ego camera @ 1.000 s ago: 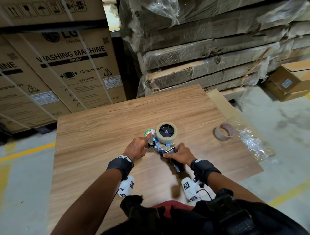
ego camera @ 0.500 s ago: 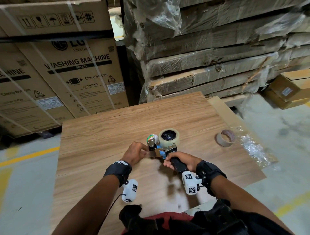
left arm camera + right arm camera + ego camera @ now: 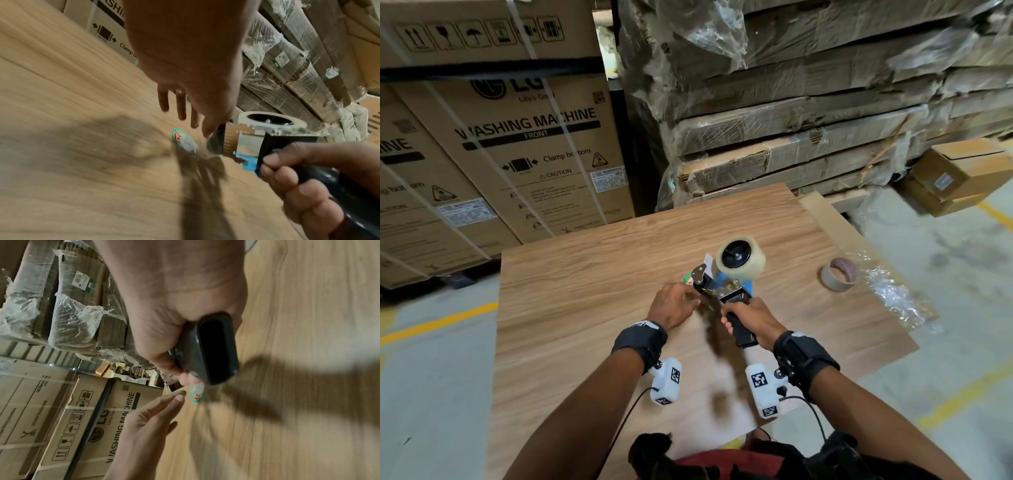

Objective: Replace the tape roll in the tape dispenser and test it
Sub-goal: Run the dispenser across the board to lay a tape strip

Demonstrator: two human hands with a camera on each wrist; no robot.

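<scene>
The tape dispenser (image 3: 729, 291) is held just above the wooden table (image 3: 585, 308), carrying a full clear tape roll (image 3: 739, 262) on its black hub. My right hand (image 3: 732, 318) grips its black handle (image 3: 216, 350), which points back toward me. My left hand (image 3: 693, 298) lies to the left of the dispenser's front end with straight fingers (image 3: 182, 107); the index tip touches the dispenser's front end by the roller. A round green and red sticker (image 3: 183, 141) lies on the table under that end. Whether a loose tape end is out is hidden.
An empty cardboard tape core (image 3: 839, 274) lies on the table to the right, beside crumpled clear plastic wrap (image 3: 893, 298). Washing machine cartons (image 3: 517, 154) stand behind the table on the left, wrapped flat cardboard stacks (image 3: 808, 120) behind on the right.
My right hand slid from the dispenser's frame down onto the handle and tipped the dispenser up. My left hand uncurled from the front end; its fingers now lie straight.
</scene>
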